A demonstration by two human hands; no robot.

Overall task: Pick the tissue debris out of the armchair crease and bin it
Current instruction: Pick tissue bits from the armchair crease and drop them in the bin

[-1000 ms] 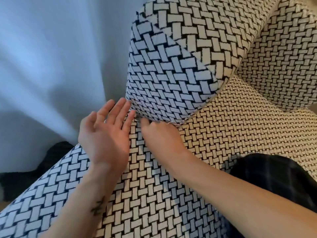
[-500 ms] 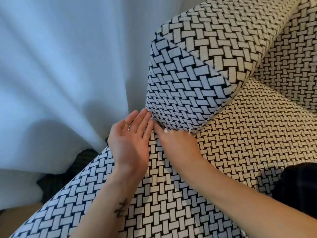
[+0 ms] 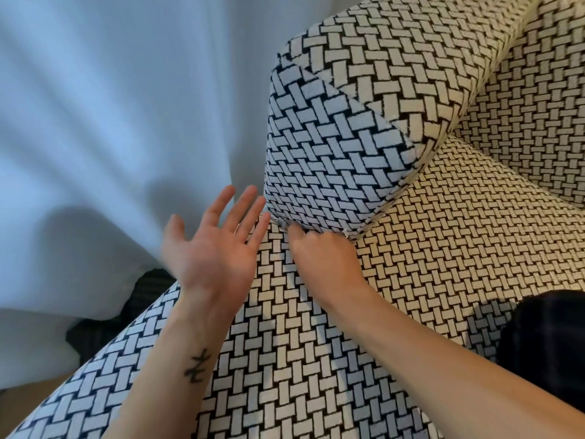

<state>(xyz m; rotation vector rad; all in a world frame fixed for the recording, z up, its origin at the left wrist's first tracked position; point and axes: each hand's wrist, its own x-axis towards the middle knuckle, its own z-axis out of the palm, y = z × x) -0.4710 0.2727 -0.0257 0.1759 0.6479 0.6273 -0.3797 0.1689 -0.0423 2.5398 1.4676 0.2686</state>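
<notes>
Works at the armchair (image 3: pixel 285 359), upholstered throughout in a black-and-cream basket-weave fabric. Sets the right hand (image 3: pixel 323 251) back-up on the seat cushion (image 3: pixel 443 248), at the crease (image 3: pixel 380 213) where the front face of the armrest (image 3: pixel 332 147) meets the cushion. Curls the fingers of that hand under, with the index fingertip (image 3: pixel 292 231) pushed to the mouth of the crease. Hides the other fingertips beneath the knuckles, so pinching or not: cannot tell. Locates the tissue debris (image 3: pixel 281 222) as a small pale crumpled fleck lodged in the crease at the lower corner of the armrest, touching or just beside the index fingertip; too small to resolve further. Holds the left hand (image 3: pixel 215 248) palm-up just beside the right, fingers straight and spread, thumb out to the side, gripping nothing, longest fingertips close to the armrest corner. Carries one small dark tattoo mark (image 3: pixel 198 365) on the inner left forearm, resembling a brush-stroke character; reading not determinable. Left of the armchair: pale sheer curtain (image 3: pixel 95 122) hanging in folds, a dark ribbed item (image 3: pixel 139 296) at its hem, and a strip of brown floor (image 3: pixel 22 400) at the lower corner. At the right edge: dark plaid fabric (image 3: pixel 544 343) over the seat cushion.
</notes>
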